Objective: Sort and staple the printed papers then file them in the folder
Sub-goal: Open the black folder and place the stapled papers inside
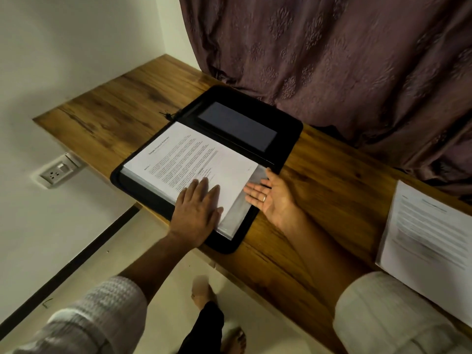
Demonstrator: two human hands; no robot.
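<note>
Past my white sleeve [102, 315], my left hand [196, 210] presses one printed set [194, 159] flat in the folder [291, 139]. My right hand [273, 198] lies open, empty. Another stack [421, 233] on the desk [332, 187] remains unfiled.

A wooden worktop [132, 98] runs along the wall; an open black folder [286, 139] lies on it, a paper stack [424, 238] well apart.

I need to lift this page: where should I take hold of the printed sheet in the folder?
Probably its edge beside the right hand, coming from that side: the printed sheet lies flat, the left hand presses its near part, and that edge lies free over the clear sleeve, so fingers could slide under.
</note>
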